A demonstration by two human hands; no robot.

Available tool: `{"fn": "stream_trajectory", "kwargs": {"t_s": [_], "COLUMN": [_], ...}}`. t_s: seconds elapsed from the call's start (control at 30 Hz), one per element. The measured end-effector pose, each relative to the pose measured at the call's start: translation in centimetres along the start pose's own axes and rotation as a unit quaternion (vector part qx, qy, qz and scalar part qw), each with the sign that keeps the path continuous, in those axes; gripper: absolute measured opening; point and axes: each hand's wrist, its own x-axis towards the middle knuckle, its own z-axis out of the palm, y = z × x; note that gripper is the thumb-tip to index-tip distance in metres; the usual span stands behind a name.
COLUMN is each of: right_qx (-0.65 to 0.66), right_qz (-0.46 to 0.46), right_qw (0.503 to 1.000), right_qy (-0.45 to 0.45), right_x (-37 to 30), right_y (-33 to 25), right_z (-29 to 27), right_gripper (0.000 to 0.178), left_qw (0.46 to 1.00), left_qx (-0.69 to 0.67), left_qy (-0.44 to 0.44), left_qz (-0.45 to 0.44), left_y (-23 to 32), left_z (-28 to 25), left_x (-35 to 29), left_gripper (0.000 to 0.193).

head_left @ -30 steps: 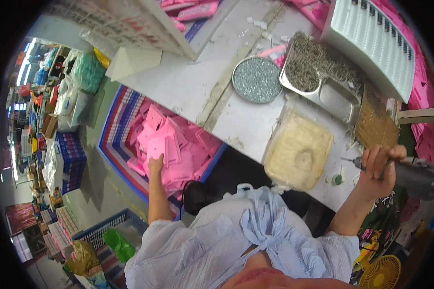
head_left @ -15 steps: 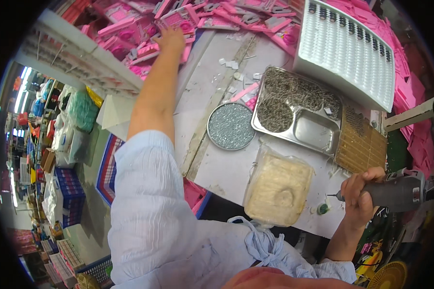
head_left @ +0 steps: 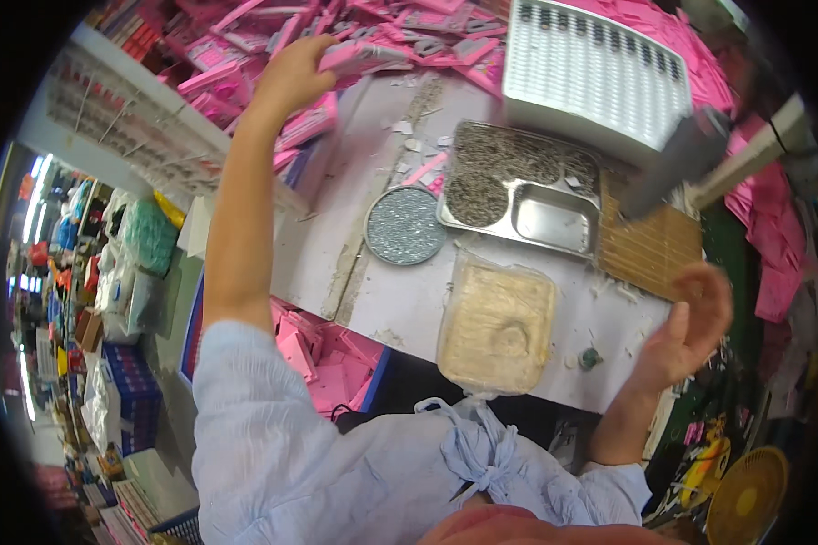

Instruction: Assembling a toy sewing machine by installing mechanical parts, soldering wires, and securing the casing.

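Observation:
My left hand (head_left: 293, 80) reaches to the far left, its thumb and fingers closed about the end of a pink plastic casing (head_left: 365, 56) with grey parts. Behind and around it lies a heap of similar pink casings (head_left: 236, 56). My right hand (head_left: 697, 318) is empty at the right edge of the table, fingers curved and apart. Beyond it a dark electric screwdriver (head_left: 677, 163), smeared by motion, hangs in the air over a brown ribbed board (head_left: 645, 241), out of my grasp.
A steel compartment tray (head_left: 482, 186) with small screws stands mid-table beside a round dish of silvery bits (head_left: 405, 225). Nearer lies a plastic-wrapped yellowish block (head_left: 500, 327). A white dimpled rack (head_left: 591, 77) stands behind. Below the left edge sits a crate of pink parts (head_left: 336, 363).
My right hand has let go of the screwdriver, which has swung up and away. My left hand has drawn slightly left with a pink casing. The whole view has shifted somewhat.

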Motion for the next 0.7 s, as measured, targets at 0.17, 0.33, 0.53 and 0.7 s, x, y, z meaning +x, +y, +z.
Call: {"fn": "stream_trajectory", "kwargs": {"t_s": [0.17, 0.33, 0.53, 0.7], "right_qx": [0.418, 0.691, 0.657, 0.540], "right_qz": [0.582, 0.578, 0.559, 0.564], "right_qw": [0.649, 0.395, 0.467, 0.584], "right_qy": [-0.254, -0.177, -0.192, -0.222], "right_x": [-6.6, -10.6, -9.2, -9.8], "right_y": [4.0, 6.8, 3.3, 4.7], "right_z": [2.7, 5.3, 3.7, 2.8], "right_gripper": [0.055, 0.076, 0.079, 0.070], "left_qw": [0.868, 0.857, 0.615, 0.726], "left_qx": [-0.420, -0.422, -0.771, -0.676], "left_qy": [0.094, 0.069, -0.115, -0.110], "left_qz": [0.247, 0.288, -0.115, 0.058], "left_y": [14.5, 21.4, 22.7, 21.4], "left_z": [0.8, 4.1, 4.8, 6.7], "left_x": [-10.5, -20.0, -23.9, -23.5], "left_gripper": [0.037, 0.032, 0.051, 0.069]}}
